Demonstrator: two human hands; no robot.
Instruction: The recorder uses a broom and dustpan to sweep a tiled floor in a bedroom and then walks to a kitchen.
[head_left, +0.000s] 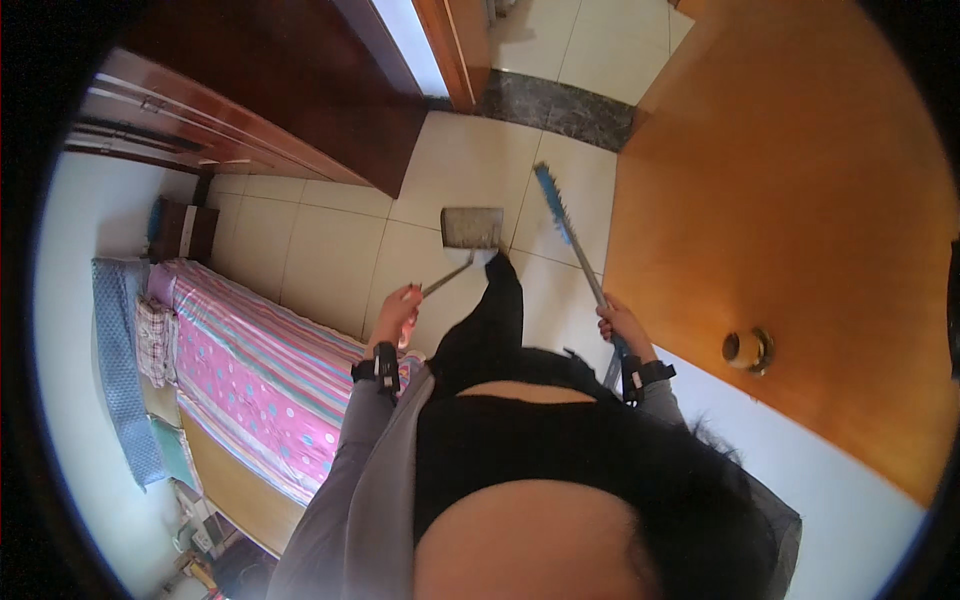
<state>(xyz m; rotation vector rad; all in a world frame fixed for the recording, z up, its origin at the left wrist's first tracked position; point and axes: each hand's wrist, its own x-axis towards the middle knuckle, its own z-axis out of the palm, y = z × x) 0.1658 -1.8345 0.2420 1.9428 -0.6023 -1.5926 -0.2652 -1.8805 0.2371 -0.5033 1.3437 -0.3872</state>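
Note:
My left hand [400, 312] is closed around the thin handle of a long-handled dustpan [472, 228]. The pan, greyish and square-edged, is low over the tiled floor beside my black-clad leg [485, 315]; whether it touches the tiles I cannot tell. In my right hand [622, 322] is the handle of a broom [590, 270], fingers wrapped round it. Its blue bristled head [555, 205] points away from me, to the right of the dustpan and apart from it. Dark straps circle both my wrists.
A wooden door [770, 200] with a round knob [745, 350] stands close on the right. Ahead, a dark stone threshold [560, 108] crosses the doorway. Tall dark-red furniture [290, 80] rises at the far left. A bed with pink bedding [260, 400] lies to my left.

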